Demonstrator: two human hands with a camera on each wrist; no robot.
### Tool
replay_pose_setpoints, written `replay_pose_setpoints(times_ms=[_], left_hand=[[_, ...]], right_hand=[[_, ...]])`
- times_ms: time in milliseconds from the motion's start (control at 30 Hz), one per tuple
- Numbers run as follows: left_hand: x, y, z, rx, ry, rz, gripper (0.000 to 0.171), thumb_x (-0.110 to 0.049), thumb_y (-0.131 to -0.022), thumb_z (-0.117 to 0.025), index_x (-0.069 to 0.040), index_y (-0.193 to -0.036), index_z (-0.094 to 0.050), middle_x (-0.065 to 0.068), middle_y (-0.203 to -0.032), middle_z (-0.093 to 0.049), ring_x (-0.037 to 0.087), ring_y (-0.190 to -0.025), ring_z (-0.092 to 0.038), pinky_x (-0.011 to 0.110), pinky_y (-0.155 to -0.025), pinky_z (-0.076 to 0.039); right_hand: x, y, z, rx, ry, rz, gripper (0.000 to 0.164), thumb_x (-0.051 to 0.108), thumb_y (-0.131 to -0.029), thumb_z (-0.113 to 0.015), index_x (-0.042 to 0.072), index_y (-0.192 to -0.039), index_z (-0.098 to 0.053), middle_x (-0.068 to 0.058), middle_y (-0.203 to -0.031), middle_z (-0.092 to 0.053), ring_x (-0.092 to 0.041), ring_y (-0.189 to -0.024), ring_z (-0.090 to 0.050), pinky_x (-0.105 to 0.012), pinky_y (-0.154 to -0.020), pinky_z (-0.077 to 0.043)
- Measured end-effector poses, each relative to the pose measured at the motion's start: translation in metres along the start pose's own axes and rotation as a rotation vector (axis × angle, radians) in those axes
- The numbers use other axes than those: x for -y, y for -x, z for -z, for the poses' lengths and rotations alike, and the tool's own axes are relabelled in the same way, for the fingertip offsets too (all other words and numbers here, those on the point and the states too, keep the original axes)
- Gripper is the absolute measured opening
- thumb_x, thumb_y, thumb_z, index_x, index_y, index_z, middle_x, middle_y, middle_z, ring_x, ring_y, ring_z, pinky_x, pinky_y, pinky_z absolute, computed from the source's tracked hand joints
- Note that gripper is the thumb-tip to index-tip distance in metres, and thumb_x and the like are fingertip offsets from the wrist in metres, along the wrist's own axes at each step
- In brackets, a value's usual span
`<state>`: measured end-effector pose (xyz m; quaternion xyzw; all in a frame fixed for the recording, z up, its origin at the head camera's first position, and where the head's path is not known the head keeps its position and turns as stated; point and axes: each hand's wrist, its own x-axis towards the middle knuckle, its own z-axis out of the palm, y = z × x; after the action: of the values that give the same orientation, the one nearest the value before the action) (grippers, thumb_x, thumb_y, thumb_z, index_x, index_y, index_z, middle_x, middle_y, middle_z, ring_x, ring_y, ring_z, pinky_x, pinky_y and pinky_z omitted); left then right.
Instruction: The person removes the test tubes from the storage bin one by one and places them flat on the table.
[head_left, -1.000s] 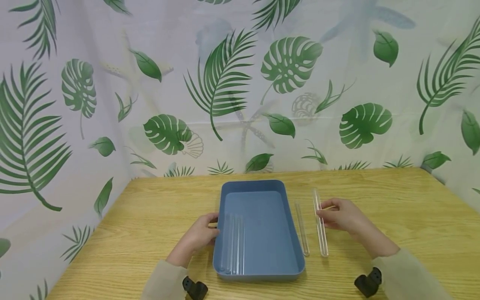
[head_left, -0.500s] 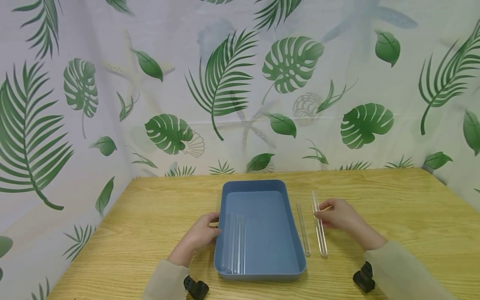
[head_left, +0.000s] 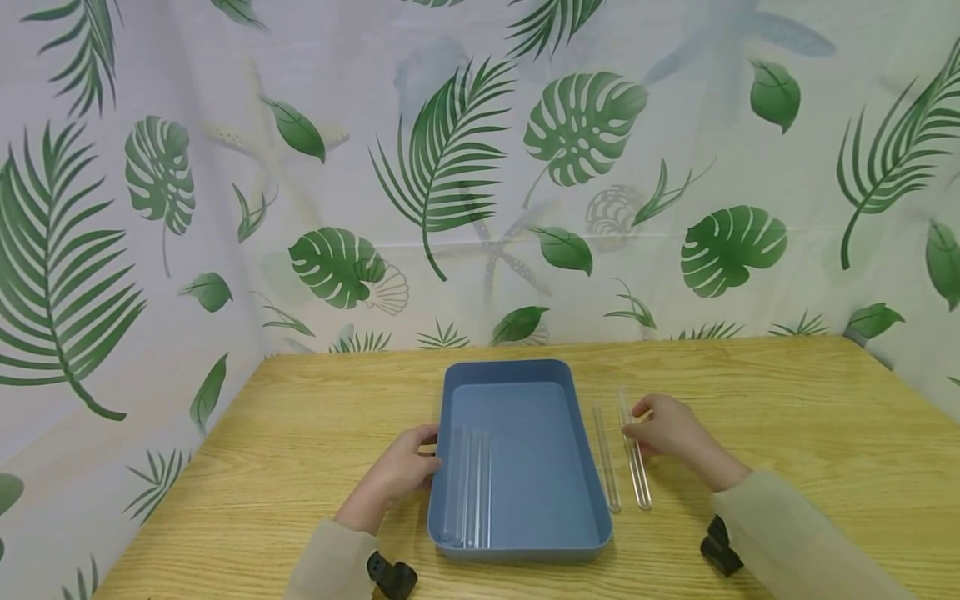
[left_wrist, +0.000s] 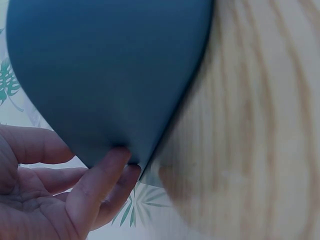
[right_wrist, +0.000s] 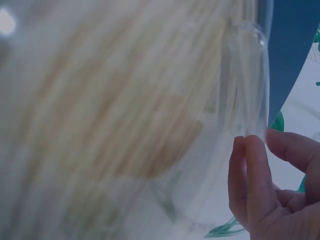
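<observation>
My left hand (head_left: 405, 468) holds the left side of a blue rectangular tray (head_left: 525, 537). In the left wrist view, fingertips (left_wrist: 120, 155) press on the tray's outer wall, while another digit passes out of sight behind its rim. Inside the tray, several clear test tubes (head_left: 471, 492) lie side by side along the left. To the tray's right, my right hand (head_left: 671, 433) pinches a clear test tube (head_left: 639, 479) between thumb and fingers, its rounded end towards me. Another test tube (head_left: 606, 462) lies on the table between this one and the tray wall.
The wood-grain table (head_left: 322, 417) runs back to a white curtain (head_left: 480, 183) printed with green leaves. A black wrist camera (head_left: 393, 577) is strapped at the left sleeve, and another wrist camera (head_left: 720, 547) at the right.
My right hand has shifted a little left towards the tray, with the test tube in its fingers. The left hand and the tray keep their place.
</observation>
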<state>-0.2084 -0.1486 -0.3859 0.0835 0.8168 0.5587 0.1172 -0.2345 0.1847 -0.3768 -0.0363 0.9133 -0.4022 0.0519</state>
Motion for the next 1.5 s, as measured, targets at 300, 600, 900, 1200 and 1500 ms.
replay_pose_setpoints(times_ms=[300, 600, 900, 1200, 1500], left_hand=[[-0.0014, 0.0016, 0.0002, 0.0, -0.009, 0.004, 0.048, 0.009, -0.084, -0.041, 0.01, -0.131, -0.032, 0.028, -0.128, -0.035, 0.036, -0.106, -0.048, 0.039, -0.072, -0.05], [-0.0019, 0.0034, -0.0002, -0.005, -0.02, 0.007, 0.048, 0.008, -0.084, -0.041, 0.011, -0.131, -0.032, 0.028, -0.128, -0.035, 0.038, -0.107, -0.048, 0.039, -0.073, -0.05], [-0.0018, 0.0034, -0.0003, 0.004, -0.02, 0.002, 0.048, 0.008, -0.084, -0.041, 0.011, -0.131, -0.031, 0.029, -0.128, -0.035, 0.038, -0.107, -0.047, 0.04, -0.073, -0.049], [-0.0015, 0.0022, -0.0008, 0.0, -0.016, 0.0, 0.048, 0.009, -0.084, -0.041, 0.012, -0.131, -0.03, 0.029, -0.128, -0.034, 0.038, -0.107, -0.047, 0.04, -0.072, -0.05], [-0.0023, 0.0021, -0.0004, -0.001, -0.009, -0.002, 0.048, 0.009, -0.084, -0.041, 0.011, -0.131, -0.031, 0.029, -0.128, -0.034, 0.038, -0.107, -0.047, 0.039, -0.072, -0.05]], right_hand=[[0.0018, -0.0039, -0.0026, 0.01, 0.1, 0.008, 0.034, 0.007, -0.082, -0.058, -0.018, -0.102, -0.046, -0.017, -0.078, -0.056, -0.017, -0.058, -0.057, -0.031, -0.053, -0.05], [0.0026, -0.0058, -0.006, 0.027, 0.188, 0.025, 0.029, 0.006, -0.08, -0.059, -0.016, -0.096, -0.049, -0.014, -0.075, -0.056, -0.015, -0.056, -0.054, -0.029, -0.051, -0.046], [0.0042, -0.0045, -0.0083, 0.047, 0.224, 0.022, 0.026, 0.005, -0.079, -0.059, -0.015, -0.094, -0.05, -0.01, -0.071, -0.054, -0.015, -0.052, -0.051, -0.028, -0.049, -0.044], [0.0046, -0.0057, -0.0087, 0.057, 0.231, 0.032, 0.024, 0.004, -0.079, -0.058, -0.014, -0.092, -0.049, -0.009, -0.066, -0.052, -0.014, -0.05, -0.049, -0.028, -0.048, -0.044], [0.0072, -0.0068, -0.0076, 0.06, 0.241, 0.034, 0.024, 0.003, -0.079, -0.059, -0.015, -0.092, -0.049, -0.013, -0.073, -0.053, -0.015, -0.053, -0.051, -0.029, -0.05, -0.046]])
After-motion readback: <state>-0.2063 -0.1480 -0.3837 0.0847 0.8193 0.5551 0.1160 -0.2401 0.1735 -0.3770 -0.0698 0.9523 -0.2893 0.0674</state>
